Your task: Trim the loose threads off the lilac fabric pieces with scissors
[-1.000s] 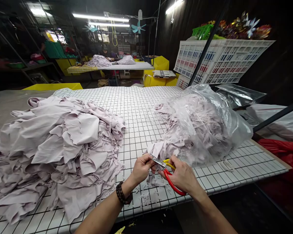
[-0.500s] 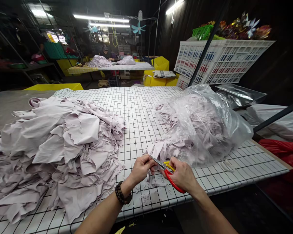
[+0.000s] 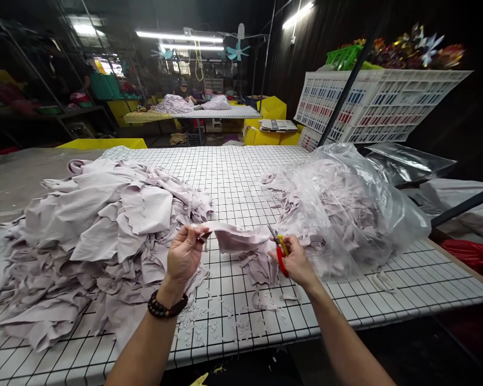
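Because I have one end of the pale pinkish cloth [image 3: 237, 239] pinched between the thumb and fingers of my left hand [image 3: 184, 254], it stretches across in front of me toward the scissors [image 3: 280, 252], sagging a little, its far end bunched low over the worktop [image 3: 237, 182]. Holding it up like that probably spreads the edge where I can see it. My right hand [image 3: 295, 261] is curled around the red and yellow handles, blades pointing up and away from me; I suppose carrying them so saves putting them down. Whether those fingers touch the cloth too, I cannot tell. It hangs between two heaps, a loose pile [image 3: 140, 209] on my left and another partly under a clear plastic bag [image 3: 389, 203] on my right, so the gap seems meant as working room. Small clippings [image 3: 205, 321] lie close to me, presumably because this is the cutting spot.
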Demonstrator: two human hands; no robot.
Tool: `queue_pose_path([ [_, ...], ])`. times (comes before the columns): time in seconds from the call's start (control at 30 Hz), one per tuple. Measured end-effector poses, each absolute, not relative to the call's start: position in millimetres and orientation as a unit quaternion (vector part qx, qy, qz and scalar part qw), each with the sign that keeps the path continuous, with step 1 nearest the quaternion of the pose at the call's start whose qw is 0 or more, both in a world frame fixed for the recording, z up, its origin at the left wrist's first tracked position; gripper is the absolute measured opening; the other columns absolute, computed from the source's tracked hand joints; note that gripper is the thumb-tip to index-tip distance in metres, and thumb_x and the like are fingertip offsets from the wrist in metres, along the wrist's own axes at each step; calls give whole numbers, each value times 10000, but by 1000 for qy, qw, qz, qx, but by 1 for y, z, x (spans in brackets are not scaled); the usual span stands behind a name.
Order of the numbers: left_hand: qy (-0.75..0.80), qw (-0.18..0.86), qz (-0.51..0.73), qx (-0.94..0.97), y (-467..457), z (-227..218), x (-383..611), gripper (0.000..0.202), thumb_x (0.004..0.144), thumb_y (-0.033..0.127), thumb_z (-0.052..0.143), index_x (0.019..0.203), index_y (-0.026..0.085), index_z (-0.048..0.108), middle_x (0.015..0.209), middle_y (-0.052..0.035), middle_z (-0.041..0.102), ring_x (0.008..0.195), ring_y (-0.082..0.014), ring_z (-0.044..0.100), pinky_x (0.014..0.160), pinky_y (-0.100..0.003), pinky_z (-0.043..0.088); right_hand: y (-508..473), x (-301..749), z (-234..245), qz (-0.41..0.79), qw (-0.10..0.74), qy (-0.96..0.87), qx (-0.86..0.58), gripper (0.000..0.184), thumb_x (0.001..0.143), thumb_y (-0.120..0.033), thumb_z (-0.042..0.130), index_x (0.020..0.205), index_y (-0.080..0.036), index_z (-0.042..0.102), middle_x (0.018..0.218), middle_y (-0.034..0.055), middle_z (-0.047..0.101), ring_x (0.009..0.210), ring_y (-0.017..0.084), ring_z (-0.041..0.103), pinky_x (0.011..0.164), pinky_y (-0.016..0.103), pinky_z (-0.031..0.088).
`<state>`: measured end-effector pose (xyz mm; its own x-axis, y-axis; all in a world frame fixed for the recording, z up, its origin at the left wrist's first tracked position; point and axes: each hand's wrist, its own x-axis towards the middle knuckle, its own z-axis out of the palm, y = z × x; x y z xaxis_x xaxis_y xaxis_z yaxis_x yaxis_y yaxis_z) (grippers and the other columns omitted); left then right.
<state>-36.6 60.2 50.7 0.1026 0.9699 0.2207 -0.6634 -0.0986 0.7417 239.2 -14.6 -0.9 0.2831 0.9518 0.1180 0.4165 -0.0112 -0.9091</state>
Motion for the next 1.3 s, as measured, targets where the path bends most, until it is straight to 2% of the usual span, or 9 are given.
queue_pose_path([
  [0.13,207,610,648,406,45,70,-52,101,787,244,670,736,159,650,801,-35,616,843,-145,577,818,-252,456,2,210,6,335,442,-567,-609,415,688,-369,685,996,-220,450,838,-3,604,626,127,542,586,251,455],
  [0.33,275,669,542,427,22,51,-81,199,799,264,619,660,124,595,658,-25,503,629,-112,472,585,-208,384,14,193,-3,361,377,-595,-611,267,725,-350,618,892,-227,450,758,-30,582,650,138,531,581,241,412],
  [0.57,273,683,579,351,14,45,-96,189,794,221,563,636,142,498,620,6,394,575,-93,375,556,-199,339,36,146,-26,431,339,-611,-571,247,672,-308,622,845,-222,469,728,-43,576,600,127,490,521,224,349],
  [0.73,269,670,592,360,19,62,-96,199,787,226,545,623,149,464,604,15,363,546,-88,346,535,-201,330,58,118,-33,459,346,-617,-538,325,609,-331,710,765,-214,451,669,-60,559,597,118,490,531,224,364],
  [0.83,279,631,611,387,40,81,-106,221,795,220,531,603,153,447,585,19,356,532,-85,344,523,-198,329,58,122,-22,475,368,-607,-521,324,663,-365,687,780,-218,423,656,-60,539,596,121,518,531,233,400],
  [0.97,287,564,626,456,98,124,-111,300,798,205,510,541,171,360,526,36,300,467,-72,292,453,-192,267,38,146,18,516,433,-575,-464,332,728,-387,673,859,-228,413,667,-52,538,666,153,609,538,240,434],
  [1.03,286,535,602,519,131,148,-97,320,809,205,496,534,178,333,515,40,297,450,-64,286,439,-190,229,22,157,41,548,460,-553,-426,352,720,-386,704,859,-226,422,666,-43,548,682,178,643,508,238,435],
  [1.13,296,492,506,644,168,167,-49,324,836,222,467,536,173,354,514,39,330,447,-59,291,451,-190,212,-3,165,65,572,453,-535,-425,341,732,-386,710,860,-218,441,685,-8,615,663,189,658,480,238,437],
  [1.3,344,443,325,761,173,131,38,337,798,265,552,494,159,451,532,5,450,485,-93,384,516,-240,318,-31,156,51,589,465,-471,-464,348,713,-355,731,857,-214,447,707,0,650,518,112,575,433,209,409],
])
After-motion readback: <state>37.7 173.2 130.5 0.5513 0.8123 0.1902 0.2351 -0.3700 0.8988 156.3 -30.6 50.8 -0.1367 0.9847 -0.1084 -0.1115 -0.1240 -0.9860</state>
